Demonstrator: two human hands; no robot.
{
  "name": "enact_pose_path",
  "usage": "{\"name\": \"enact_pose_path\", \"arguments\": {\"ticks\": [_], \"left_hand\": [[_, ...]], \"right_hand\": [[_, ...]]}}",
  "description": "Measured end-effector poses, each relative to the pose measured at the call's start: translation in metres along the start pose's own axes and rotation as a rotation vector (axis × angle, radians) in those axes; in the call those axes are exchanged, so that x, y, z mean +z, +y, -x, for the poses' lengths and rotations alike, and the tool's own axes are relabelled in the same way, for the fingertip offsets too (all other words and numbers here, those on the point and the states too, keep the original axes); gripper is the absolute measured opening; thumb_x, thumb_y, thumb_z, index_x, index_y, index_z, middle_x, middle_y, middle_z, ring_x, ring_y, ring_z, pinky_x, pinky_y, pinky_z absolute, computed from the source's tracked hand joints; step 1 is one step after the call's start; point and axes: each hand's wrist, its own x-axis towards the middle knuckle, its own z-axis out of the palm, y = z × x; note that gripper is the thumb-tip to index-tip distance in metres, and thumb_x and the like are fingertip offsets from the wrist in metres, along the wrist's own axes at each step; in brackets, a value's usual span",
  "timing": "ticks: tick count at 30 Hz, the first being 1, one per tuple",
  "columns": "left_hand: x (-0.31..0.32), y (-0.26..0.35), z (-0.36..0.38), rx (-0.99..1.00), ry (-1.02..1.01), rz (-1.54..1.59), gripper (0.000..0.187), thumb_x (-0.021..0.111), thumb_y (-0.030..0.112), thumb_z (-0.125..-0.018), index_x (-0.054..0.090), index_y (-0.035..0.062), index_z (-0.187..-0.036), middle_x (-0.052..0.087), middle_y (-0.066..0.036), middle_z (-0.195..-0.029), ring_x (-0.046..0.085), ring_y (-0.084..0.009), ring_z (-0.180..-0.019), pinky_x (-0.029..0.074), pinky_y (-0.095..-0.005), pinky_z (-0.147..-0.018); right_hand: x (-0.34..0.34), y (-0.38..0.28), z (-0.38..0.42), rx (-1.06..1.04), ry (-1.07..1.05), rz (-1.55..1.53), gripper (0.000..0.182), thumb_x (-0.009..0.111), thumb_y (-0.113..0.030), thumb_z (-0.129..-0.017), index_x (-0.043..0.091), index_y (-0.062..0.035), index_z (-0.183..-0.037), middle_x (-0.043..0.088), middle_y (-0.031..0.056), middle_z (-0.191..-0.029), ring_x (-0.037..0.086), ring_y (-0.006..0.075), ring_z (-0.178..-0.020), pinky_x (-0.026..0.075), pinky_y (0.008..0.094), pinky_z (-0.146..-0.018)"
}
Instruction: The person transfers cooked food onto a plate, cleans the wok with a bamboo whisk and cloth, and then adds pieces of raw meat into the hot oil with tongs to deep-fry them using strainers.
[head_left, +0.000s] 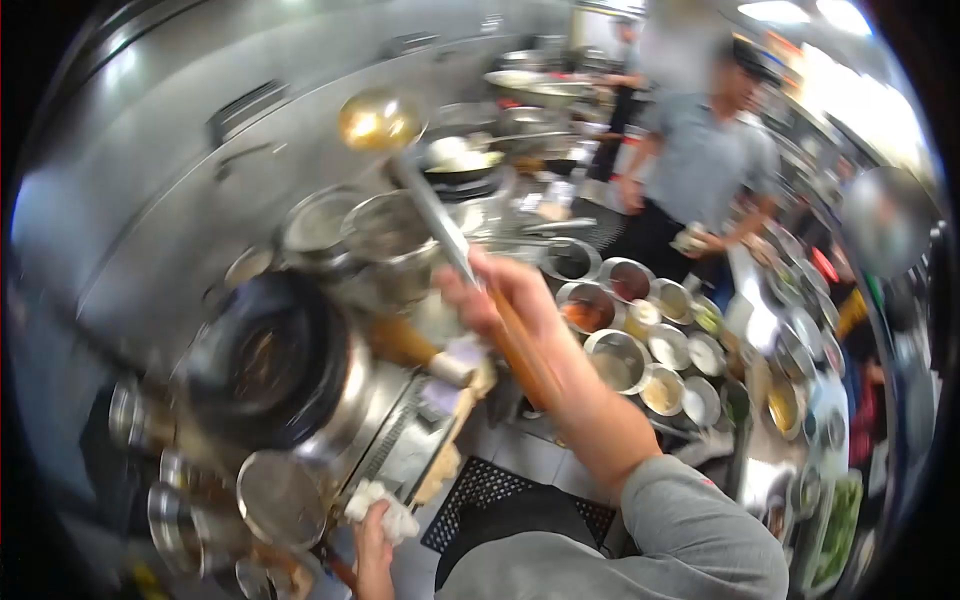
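Observation:
My right hand point(512, 300) is wrapped round a ladle point(447, 222) with a metal shaft and a wooden handle. The ladle's bowl points up and away, above the pots at the back of the stove. Low in the view, my left hand point(374, 545) grips a crumpled white cloth point(382, 511) by the front edge of the stove. Ahead of that hand, a dark wok point(262, 360) sits over a burner. Its inside looks dark and wet, but blur hides any contents.
Large metal pots point(390, 225) stand behind the wok. A round strainer point(282, 500) lies near my left hand. To my right, several metal containers point(617, 362) hold sauces and seasonings. Beyond them stands a person in a grey shirt point(705, 150). A black perforated mat point(480, 500) covers some floor.

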Motion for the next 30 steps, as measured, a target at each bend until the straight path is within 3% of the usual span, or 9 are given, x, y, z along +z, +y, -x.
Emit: {"name": "enact_pose_path", "arguments": {"ticks": [2, 6, 12, 17, 21, 23, 25, 28, 30], "left_hand": [[-0.008, 0.020, 0.013, -0.086, -0.028, -0.147, 0.044, 0.063, 0.007, -0.074, 0.053, 0.0015, -0.116, 0.059, -0.008, -0.104, 0.059, -0.0210, -0.093, 0.049, -0.0336, -0.078], [-0.025, 0.020, 0.039, -0.042, 0.404, -0.347, 0.043, 0.069, 0.009, -0.072, 0.055, 0.0018, -0.111, 0.062, -0.007, -0.095, 0.060, -0.0157, -0.085, 0.049, -0.0301, -0.073], [-0.022, 0.003, 0.085, 0.021, 0.331, -0.271, 0.041, 0.069, 0.006, -0.074, 0.051, 0.0013, -0.110, 0.063, -0.006, -0.088, 0.060, -0.0138, -0.077, 0.050, -0.0284, -0.067], [0.010, -0.039, 0.103, -0.025, 0.669, -0.064, 0.041, 0.071, 0.012, -0.073, 0.051, 0.0009, -0.107, 0.062, -0.008, -0.089, 0.060, -0.0137, -0.080, 0.050, -0.0286, -0.068], [0.030, -0.064, 0.118, -0.086, 0.782, -0.289, 0.050, 0.074, 0.023, -0.070, 0.051, 0.0020, -0.109, 0.064, -0.012, -0.093, 0.061, -0.0189, -0.086, 0.048, -0.0325, -0.077], [0.033, -0.081, 0.123, -0.062, 0.870, -0.235, 0.051, 0.074, 0.022, -0.070, 0.050, 0.0016, -0.110, 0.063, -0.013, -0.095, 0.060, -0.0194, -0.087, 0.048, -0.0326, -0.078], [0.041, -0.073, 0.120, -0.080, 0.973, -0.131, 0.060, 0.074, 0.019, -0.069, 0.044, -0.0020, -0.117, 0.062, -0.014, -0.101, 0.060, -0.0207, -0.090, 0.049, -0.0327, -0.079], [0.020, -0.103, 0.122, -0.087, 0.960, -0.004, 0.078, 0.073, 0.014, -0.068, 0.029, -0.0080, -0.129, 0.061, -0.013, -0.099, 0.059, -0.0199, -0.088, 0.049, -0.0324, -0.078], [0.026, -0.078, 0.125, -0.006, 0.916, -0.077, 0.036, 0.067, 0.007, -0.069, 0.057, 0.0007, -0.103, 0.061, -0.006, -0.088, 0.058, -0.0157, -0.078, 0.047, -0.0307, -0.069]], "right_hand": [[-0.017, 0.019, -0.071, 0.188, -0.237, -0.129, 0.014, 0.050, -0.005, -0.089, 0.047, -0.0117, -0.101, 0.043, 0.0000, -0.070, 0.037, 0.0043, -0.045, 0.029, 0.0177, -0.036], [-0.045, 0.061, -0.156, 0.056, -0.101, 0.696, 0.018, 0.055, -0.004, -0.086, 0.043, -0.0071, -0.098, 0.040, -0.0007, -0.064, 0.038, 0.0069, -0.045, 0.028, 0.0201, -0.036], [-0.042, 0.080, -0.422, 0.247, -0.331, 1.913, 0.017, 0.056, -0.006, -0.081, 0.047, 0.0022, -0.092, 0.052, 0.0090, -0.064, 0.052, 0.0177, -0.047, 0.041, 0.0318, -0.038], [-0.037, 0.127, -0.525, -0.083, -0.609, 3.018, 0.035, 0.046, -0.017, -0.084, 0.055, -0.0049, -0.116, 0.056, 0.0168, -0.120, 0.053, 0.0327, -0.112, 0.044, 0.0442, -0.091], [-0.029, 0.146, -0.565, -0.244, -0.876, 3.000, 0.023, 0.053, -0.010, -0.075, 0.068, -0.0069, -0.093, 0.066, 0.0155, -0.099, 0.060, 0.0275, -0.103, 0.047, 0.0401, -0.086], [-0.020, 0.139, -0.589, 0.507, -1.091, 2.923, 0.011, 0.062, -0.004, -0.056, 0.069, -0.0087, -0.063, 0.067, 0.0148, -0.079, 0.065, 0.0246, -0.087, 0.051, 0.0374, -0.077], [-0.041, 0.139, -0.585, 0.471, -0.666, 2.973, 0.010, 0.062, -0.011, -0.061, 0.065, -0.0069, -0.053, 0.066, 0.0157, -0.069, 0.066, 0.0272, -0.070, 0.051, 0.0359, -0.058], [-0.023, 0.124, -0.550, 0.025, -0.634, 2.827, 0.035, 0.060, -0.011, -0.065, 0.060, 0.0000, -0.099, 0.065, 0.0177, -0.069, 0.066, 0.0269, -0.065, 0.051, 0.0398, -0.057], [-0.039, 0.085, -0.551, -0.026, -0.467, 2.381, 0.036, 0.061, -0.016, -0.070, 0.055, 0.0051, -0.098, 0.062, 0.0158, -0.060, 0.061, 0.0248, -0.050, 0.048, 0.0378, -0.048]]}}
